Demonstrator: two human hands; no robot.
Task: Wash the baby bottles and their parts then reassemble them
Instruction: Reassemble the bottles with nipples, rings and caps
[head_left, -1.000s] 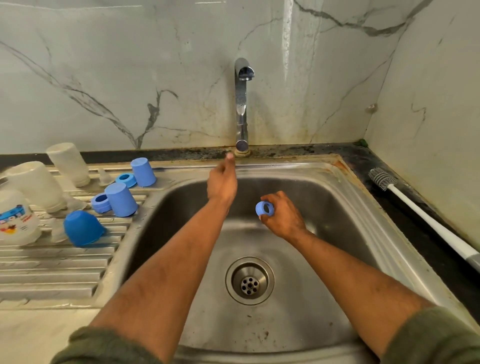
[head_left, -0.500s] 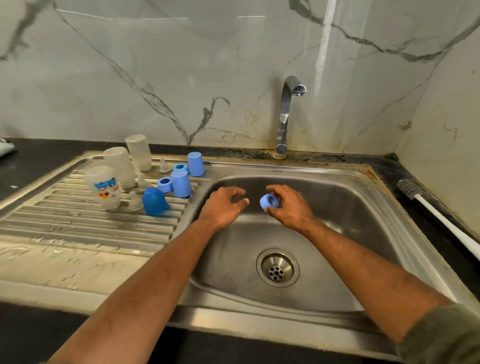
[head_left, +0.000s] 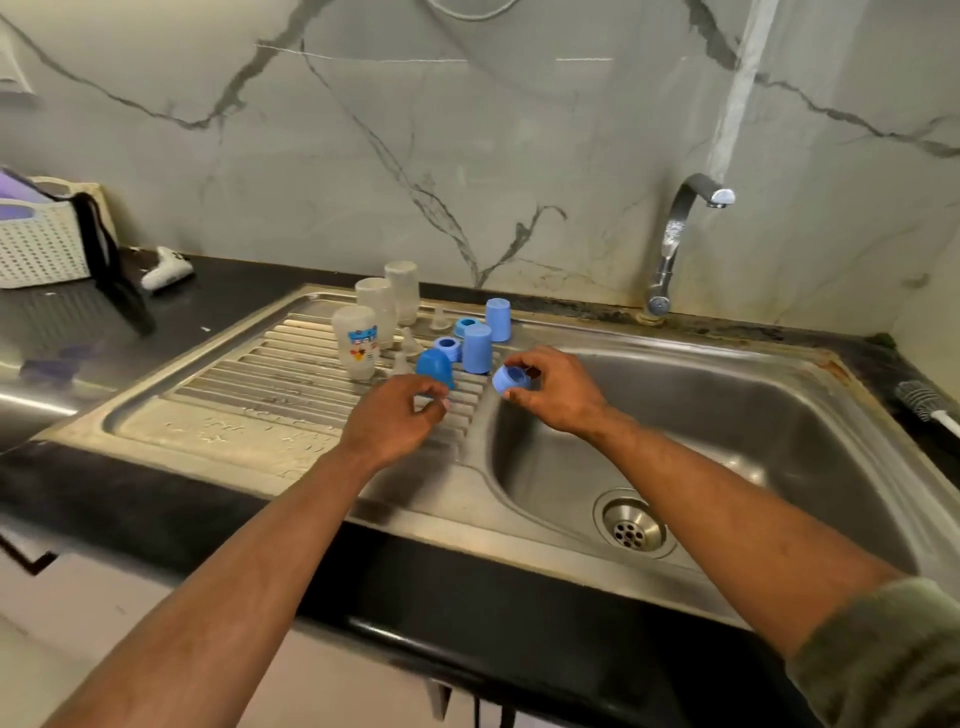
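Right hand (head_left: 558, 392) pinches a blue bottle collar ring (head_left: 511, 378) between thumb and fingers, above the boundary between the drainboard (head_left: 260, 410) and the sink basin (head_left: 753, 415). Left hand (head_left: 389, 421) hovers over the drainboard, fingers loosely curled, holding nothing. Three clear bottles (head_left: 358, 345) stand inverted on the drainboard, beside blue caps (head_left: 477, 347), a domed blue cover (head_left: 435, 368), two further rings (head_left: 448, 347) and clear teats (head_left: 410, 340).
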